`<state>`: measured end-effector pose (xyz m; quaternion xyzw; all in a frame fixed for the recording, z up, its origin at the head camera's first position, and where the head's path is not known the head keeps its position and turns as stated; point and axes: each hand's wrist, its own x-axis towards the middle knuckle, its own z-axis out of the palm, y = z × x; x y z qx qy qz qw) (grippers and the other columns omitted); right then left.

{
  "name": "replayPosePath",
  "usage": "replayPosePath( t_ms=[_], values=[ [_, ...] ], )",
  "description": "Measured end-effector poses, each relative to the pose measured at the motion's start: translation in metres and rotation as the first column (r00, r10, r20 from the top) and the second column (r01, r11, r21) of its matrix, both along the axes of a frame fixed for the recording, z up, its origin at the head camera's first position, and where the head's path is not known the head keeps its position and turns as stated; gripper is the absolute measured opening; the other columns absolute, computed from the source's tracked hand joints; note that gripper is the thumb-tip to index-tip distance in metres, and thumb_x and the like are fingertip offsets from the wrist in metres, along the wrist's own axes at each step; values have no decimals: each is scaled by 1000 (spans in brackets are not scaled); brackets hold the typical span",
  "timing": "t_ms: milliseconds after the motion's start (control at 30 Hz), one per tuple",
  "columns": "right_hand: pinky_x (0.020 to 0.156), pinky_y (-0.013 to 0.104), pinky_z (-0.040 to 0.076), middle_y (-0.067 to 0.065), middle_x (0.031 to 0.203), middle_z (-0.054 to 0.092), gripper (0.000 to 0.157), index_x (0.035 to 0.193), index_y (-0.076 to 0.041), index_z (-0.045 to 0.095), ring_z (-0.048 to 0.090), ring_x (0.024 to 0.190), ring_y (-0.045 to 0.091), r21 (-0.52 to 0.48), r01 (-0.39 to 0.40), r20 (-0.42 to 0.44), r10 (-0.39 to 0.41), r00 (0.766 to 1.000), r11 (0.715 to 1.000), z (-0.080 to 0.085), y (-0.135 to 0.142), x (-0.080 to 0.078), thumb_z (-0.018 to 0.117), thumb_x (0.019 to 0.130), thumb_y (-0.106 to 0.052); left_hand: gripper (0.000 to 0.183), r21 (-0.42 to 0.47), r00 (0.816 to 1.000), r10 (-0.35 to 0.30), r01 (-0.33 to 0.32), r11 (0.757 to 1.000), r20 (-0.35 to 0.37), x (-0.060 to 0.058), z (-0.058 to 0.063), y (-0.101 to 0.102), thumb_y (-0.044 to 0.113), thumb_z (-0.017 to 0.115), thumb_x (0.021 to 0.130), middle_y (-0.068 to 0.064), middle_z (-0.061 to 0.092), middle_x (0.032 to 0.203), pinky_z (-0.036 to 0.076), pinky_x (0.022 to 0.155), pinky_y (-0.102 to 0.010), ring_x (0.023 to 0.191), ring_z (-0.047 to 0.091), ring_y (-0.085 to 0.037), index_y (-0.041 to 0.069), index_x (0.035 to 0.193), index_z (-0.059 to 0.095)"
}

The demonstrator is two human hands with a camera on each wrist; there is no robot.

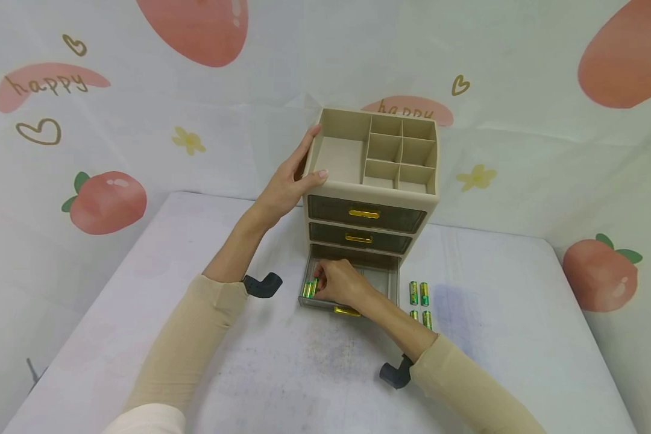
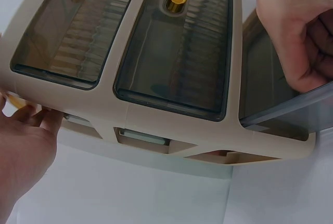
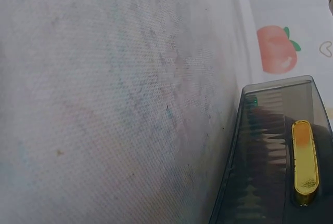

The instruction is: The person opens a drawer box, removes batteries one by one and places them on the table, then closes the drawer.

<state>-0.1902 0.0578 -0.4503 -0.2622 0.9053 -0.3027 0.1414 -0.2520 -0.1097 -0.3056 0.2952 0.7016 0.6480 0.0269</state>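
Observation:
A beige desktop drawer organizer (image 1: pixel 371 190) stands on the table, its bottom drawer (image 1: pixel 382 280) pulled out. My left hand (image 1: pixel 282 187) holds the organizer's upper left side, thumb at the front top corner and a finger along the rim; its fingers also show against the side in the left wrist view. Inside the drawer, at the left end, my right hand (image 1: pixel 342 283) pinches a green and gold battery (image 1: pixel 316 284), partly hidden by the fingers. Beside it in the drawer stand other batteries (image 1: pixel 307 290). In the right wrist view, the drawer's gold handle (image 3: pixel 305 161) shows, but not the hand.
Several green and gold batteries (image 1: pixel 424 294) lie on the table right of the drawer. Two upper drawers (image 1: pixel 366 214) with gold handles are closed. Open compartments (image 1: pixel 401 147) top the organizer. A patterned cloth (image 1: pixel 249 120) hangs behind.

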Motion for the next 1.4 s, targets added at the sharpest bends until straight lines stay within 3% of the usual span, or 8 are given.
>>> replayPosePath(
  t_ms=[433, 600, 867, 1400],
  values=[
    [68, 23, 51, -9, 70, 62, 35, 102, -4, 66, 57, 63, 4, 22, 4, -7, -4, 1000, 1000, 2, 2, -2, 87, 76, -16, 77, -1, 1000, -4, 4, 1000, 5, 1, 0, 0, 9, 52, 100, 0, 2, 167, 21, 117, -44, 151, 9, -25, 14, 161, 5],
    [68, 23, 51, -10, 69, 62, 35, 101, -2, 66, 57, 61, 3, -63, 0, -28, -2, 1000, 998, 5, 6, -2, 87, 75, -13, 77, 1, 1000, -3, 3, 1000, -1, 0, -1, 0, 9, 52, 100, 0, 2, 167, 22, 117, -43, 151, 10, -24, 14, 161, 5],
    [66, 21, 51, -9, 74, 65, 36, 107, -1, 67, 60, 65, 3, -172, 15, 9, -13, 1000, 985, 12, 14, 1, 84, 78, -12, 77, -2, 1000, -5, 5, 1000, 3, 0, -1, 0, 10, 52, 100, -1, 2, 167, 24, 116, -41, 151, 11, -25, 14, 161, 5],
    [66, 24, 53, -5, 78, 65, 36, 110, -2, 67, 62, 68, 7, -336, 5, -4, -6, 1000, 942, 26, 28, 11, 83, 80, -13, 76, 7, 1000, -5, 5, 1000, 6, 0, 0, 0, 9, 51, 101, -3, 1, 167, 23, 117, -42, 151, 11, -25, 13, 161, 5]
  ],
)
